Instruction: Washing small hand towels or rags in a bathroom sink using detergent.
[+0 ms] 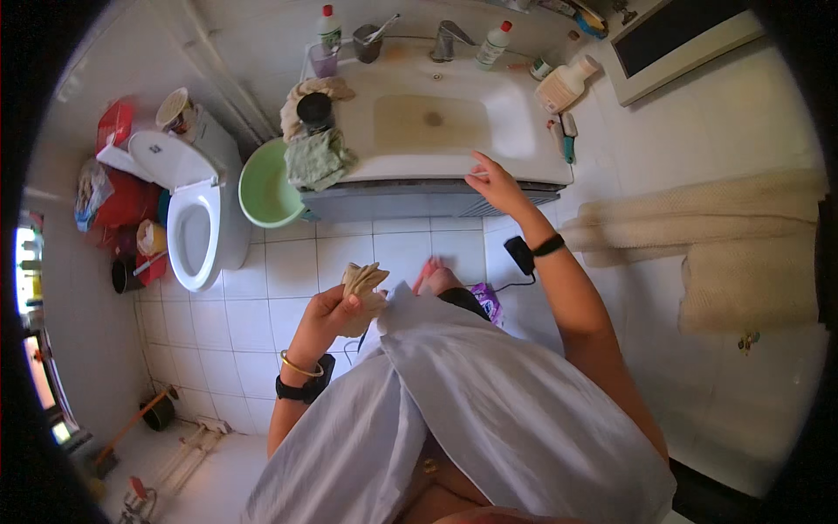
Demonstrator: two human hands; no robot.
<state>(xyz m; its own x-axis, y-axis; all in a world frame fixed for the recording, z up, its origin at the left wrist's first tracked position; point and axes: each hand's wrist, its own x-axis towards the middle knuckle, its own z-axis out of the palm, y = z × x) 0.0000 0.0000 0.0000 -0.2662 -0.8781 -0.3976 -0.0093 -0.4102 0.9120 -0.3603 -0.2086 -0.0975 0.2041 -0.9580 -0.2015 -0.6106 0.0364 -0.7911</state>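
Cloth bunched in the left hand, right hand at the basin's front edge

Head view, clock centred on the picture: the left hand (325,313), toward eight o'clock, has its fingers closed round a bunched beige cloth (364,278). The right hand (499,189), near one o'clock, seems to pinch a thin white piece (477,174) by the front of the white basin (393,166), which lies at twelve.

A loose pinch could let the white piece fall into the basin or onto the tiled floor (292,266). The black box (519,255) at the right wrist trails a cord (522,285), which could snag if the arm swings. At eleven, a dark jar (314,112) stands among rags near the basin's left end; a tug on the green rag (319,162) could tip it, perhaps into the green tub (266,188) at ten.

The left fingers cover part of the cloth, so its folds are unclear. Whether the right hand touches the basin cannot be told. The shirt (489,393) hides most of the legs, and the cord's far end is lost.
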